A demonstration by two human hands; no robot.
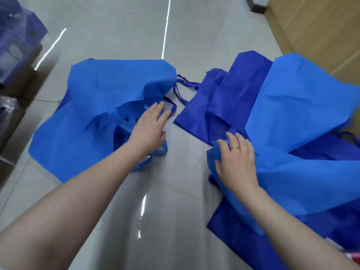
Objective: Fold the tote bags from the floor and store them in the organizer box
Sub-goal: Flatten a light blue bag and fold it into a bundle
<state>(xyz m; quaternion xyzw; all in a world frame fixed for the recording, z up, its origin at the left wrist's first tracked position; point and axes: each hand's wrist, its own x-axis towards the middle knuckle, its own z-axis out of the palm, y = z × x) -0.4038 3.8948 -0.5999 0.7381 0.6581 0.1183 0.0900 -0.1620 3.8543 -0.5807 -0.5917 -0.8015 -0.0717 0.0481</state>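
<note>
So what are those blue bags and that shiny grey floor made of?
The light blue tote bag and the darker blue tote bags look like thin non-woven fabric: matte, papery, holding sharp creases. The glossy grey floor looks like polished tile, since it mirrors the lights and shows thin joints.

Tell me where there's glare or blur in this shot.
Head view: bright streaks of glare on the glossy grey tiled floor; stacked boxes at the left edge smeared with blur; wide-angle lens bends the edges; both hands and blue fabric tote bags fairly sharp.
</note>
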